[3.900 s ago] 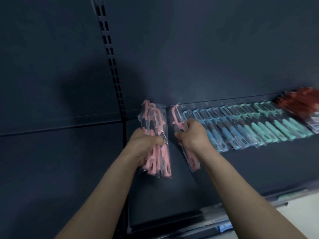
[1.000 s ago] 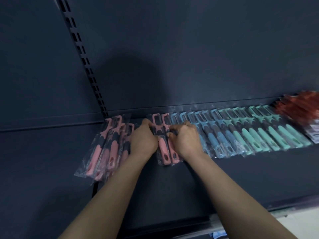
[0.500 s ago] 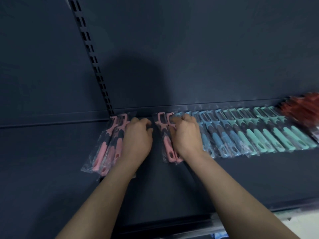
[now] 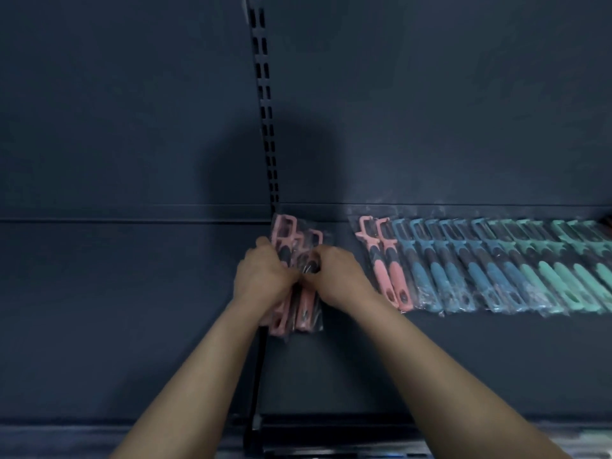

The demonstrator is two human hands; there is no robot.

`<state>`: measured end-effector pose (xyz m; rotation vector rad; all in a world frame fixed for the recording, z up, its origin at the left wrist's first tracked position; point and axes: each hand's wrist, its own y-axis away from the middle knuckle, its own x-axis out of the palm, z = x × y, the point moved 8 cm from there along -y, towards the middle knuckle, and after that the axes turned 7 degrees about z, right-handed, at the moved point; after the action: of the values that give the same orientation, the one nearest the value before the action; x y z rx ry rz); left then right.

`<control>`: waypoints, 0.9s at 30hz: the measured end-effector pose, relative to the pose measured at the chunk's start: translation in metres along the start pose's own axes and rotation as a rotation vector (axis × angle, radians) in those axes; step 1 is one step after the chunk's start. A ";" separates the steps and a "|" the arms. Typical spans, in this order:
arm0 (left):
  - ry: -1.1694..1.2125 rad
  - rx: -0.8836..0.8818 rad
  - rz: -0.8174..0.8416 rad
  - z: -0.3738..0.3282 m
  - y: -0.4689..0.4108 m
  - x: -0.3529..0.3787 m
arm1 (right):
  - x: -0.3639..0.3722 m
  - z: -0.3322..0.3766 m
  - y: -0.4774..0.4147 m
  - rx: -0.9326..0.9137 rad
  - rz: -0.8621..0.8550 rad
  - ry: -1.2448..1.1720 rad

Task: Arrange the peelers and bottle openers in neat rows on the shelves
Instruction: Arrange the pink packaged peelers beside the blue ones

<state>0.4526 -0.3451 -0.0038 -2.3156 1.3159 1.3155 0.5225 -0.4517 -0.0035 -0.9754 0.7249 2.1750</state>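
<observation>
From the head camera, both my arms reach forward and meet over a bundle of pink peelers (image 4: pixel 307 308), each peeler in its own clear bag. My left hand (image 4: pixel 265 278) has its fingers curled round the left side of the bundle, about the middle of the handles. My right hand (image 4: pixel 342 281) grips the same bundle from the right, fingertips curled onto a dark part of one handle. The two hands touch at the knuckles. The bundle lies lengthwise, blade ends far and handle ends near, at the left end of the dark shelf (image 4: pixel 463 359), right at the foot of the slotted upright (image 4: pixel 266 127).

To the right, past a bare gap of shelf, a row lies side by side with the blades far. First come two pink peelers (image 4: pixel 385 266), then blue peelers (image 4: pixel 463 270) touching them, then green peelers (image 4: pixel 563 271) running off the right edge. All are bagged and slant slightly, with the near ends further right. Behind everything stands the dark back panel (image 4: pixel 430 94), with a shadow on it above my hands.
</observation>
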 end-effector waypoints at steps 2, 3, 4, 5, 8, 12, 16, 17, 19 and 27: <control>0.049 0.003 -0.020 0.005 0.000 -0.006 | 0.005 0.000 -0.002 0.044 0.004 0.021; 0.060 0.002 -0.029 0.009 0.000 -0.010 | 0.006 0.000 -0.002 0.069 0.007 0.033; 0.062 -0.001 -0.037 0.013 0.000 -0.014 | 0.008 0.001 -0.003 0.090 0.005 0.041; 0.061 -0.003 -0.043 0.017 -0.001 -0.018 | 0.009 0.002 -0.003 0.109 0.003 0.042; 0.063 -0.008 -0.067 0.027 -0.002 -0.028 | 0.012 0.006 -0.004 0.129 -0.012 0.011; 0.043 -0.005 -0.145 0.040 0.000 -0.041 | 0.012 0.007 -0.002 0.168 -0.057 -0.035; -0.019 -0.050 -0.222 0.060 0.002 -0.054 | 0.014 0.011 -0.002 0.185 -0.099 -0.097; -0.030 -0.063 -0.221 0.064 0.002 -0.055 | 0.015 0.013 -0.003 0.173 -0.098 -0.115; -0.068 -0.081 -0.217 0.069 0.003 -0.056 | 0.019 0.018 -0.005 0.142 -0.078 -0.167; -0.336 0.091 -0.419 0.035 0.016 -0.058 | 0.015 0.016 -0.005 0.082 -0.114 -0.237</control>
<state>0.4059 -0.3012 0.0231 -2.0416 0.7235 1.3836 0.5113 -0.4322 -0.0076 -0.6855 0.6242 2.0990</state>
